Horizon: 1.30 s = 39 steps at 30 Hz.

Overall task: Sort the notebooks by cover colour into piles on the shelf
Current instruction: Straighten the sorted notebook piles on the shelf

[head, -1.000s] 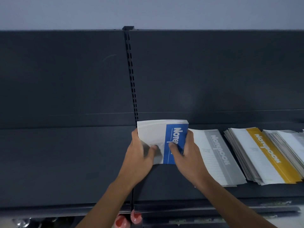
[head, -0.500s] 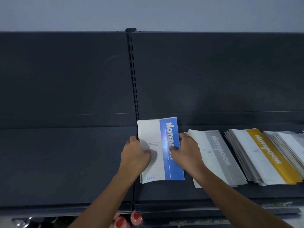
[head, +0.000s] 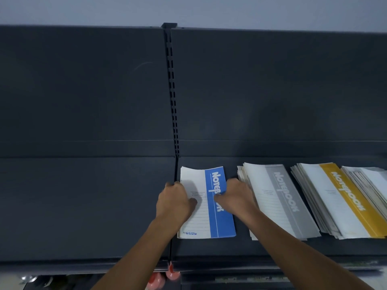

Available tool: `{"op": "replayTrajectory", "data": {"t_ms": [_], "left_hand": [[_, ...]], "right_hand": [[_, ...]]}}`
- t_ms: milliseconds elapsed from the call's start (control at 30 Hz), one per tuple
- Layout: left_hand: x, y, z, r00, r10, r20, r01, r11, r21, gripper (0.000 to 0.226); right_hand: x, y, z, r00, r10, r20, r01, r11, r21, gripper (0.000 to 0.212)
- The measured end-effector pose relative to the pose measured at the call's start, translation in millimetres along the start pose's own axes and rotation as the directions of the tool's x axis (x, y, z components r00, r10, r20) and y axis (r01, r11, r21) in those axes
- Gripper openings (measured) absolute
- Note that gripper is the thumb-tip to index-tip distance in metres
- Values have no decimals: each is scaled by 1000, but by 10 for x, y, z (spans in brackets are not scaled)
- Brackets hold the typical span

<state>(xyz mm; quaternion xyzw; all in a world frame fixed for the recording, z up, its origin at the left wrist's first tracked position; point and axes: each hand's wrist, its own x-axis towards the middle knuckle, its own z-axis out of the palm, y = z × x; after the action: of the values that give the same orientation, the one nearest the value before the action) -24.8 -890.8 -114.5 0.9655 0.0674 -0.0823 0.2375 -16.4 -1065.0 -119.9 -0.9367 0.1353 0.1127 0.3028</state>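
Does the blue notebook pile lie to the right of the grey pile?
No, the blue notebook pile lies left of the grey pile.

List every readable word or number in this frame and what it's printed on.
"Notebook": blue band of the blue notebook, middle letters hidden by the right hand.
"A5": its lower left corner.
"Notebook": grey notebook band.
"Notebook": yellow notebook band.
Small print on the covers: too small to read.
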Motion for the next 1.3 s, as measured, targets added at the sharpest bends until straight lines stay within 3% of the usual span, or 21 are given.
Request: {"op": "replayTrajectory", "data": {"t_ms": [267,400,533,633,700,867,1067,1133,1300], "left_hand": [[-5,55,-17,999,24,39,-29,990,137,39],[-54,203,-54,984,140,-112,-116,974,197,45],[-110,578,-22,941,279,-192,-272,960,64,42],[-176,963,167,939,314,-142,-319,947,-18,39],[-203,1187,333,940,324,-107,-326,945,-2,38],[-220,1495,727,981,192,0,-192,979,71,51],[-183,1723,959,997,-35,62,33,999,37,67],[-166,1763,942,986,-102,128,109,993,-48,73],[-165,1854,822,960,-137,243,192,957,-218,76]], "right_hand": [[-40,-14,16,998,-54,-36,49,993,-109,24],[-107,-33,-59,978,-150,-143,128,980,-153,22],[-169,169,-382,922,-217,-322,189,975,-115,33],[-153,557,-709,897,-157,-414,103,983,-149,38],[-104,854,-901,925,-64,-376,8,989,-148,43],[23,1360,-1047,992,20,-128,-39,988,-147,50],[75,1504,-1030,993,-57,-104,49,995,-82,37],[56,1518,-1026,991,-85,-102,76,993,-87,30],[73,1488,-1080,993,-94,-67,90,994,-57,25]]}}
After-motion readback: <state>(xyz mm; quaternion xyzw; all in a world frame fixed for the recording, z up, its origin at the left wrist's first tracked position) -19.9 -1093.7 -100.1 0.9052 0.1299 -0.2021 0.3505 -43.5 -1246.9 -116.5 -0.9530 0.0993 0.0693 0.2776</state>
